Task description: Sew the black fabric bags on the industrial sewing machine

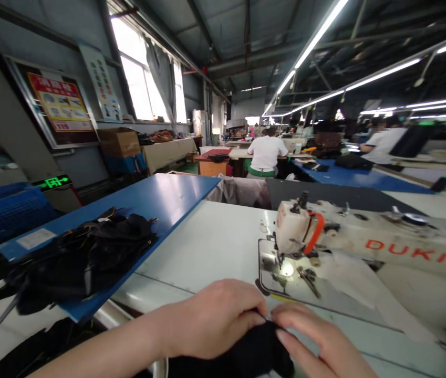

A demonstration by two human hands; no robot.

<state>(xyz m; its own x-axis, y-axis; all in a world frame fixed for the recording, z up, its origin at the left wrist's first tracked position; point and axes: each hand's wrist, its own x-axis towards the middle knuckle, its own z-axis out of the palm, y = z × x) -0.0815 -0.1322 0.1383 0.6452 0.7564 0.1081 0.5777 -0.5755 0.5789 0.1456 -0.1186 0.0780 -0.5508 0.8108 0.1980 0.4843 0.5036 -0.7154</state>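
The left grip (218, 317) is closed around the upper edge of a black cloth (242, 354), thumb and fingers pinching it; the right grip (317, 338) meets it fingertip to fingertip, thumb and forefinger apparently nipping the same edge; the cloth is at the near side of the white worktop (215, 236), below and between the hands, though whether it rests there or hangs I cannot tell; the sewing machine (297, 231) stands just beyond, its lamp lighting the metal plate (270, 273).

To handle this edge well, pinch lightly and close to the fold, so the layers seem less likely to slip; level fingertips should help prevent twisting, and a slack lower part should spare the edge from pulling; black on black probably hides misalignment, so feeling along the edge matters as much as looking.
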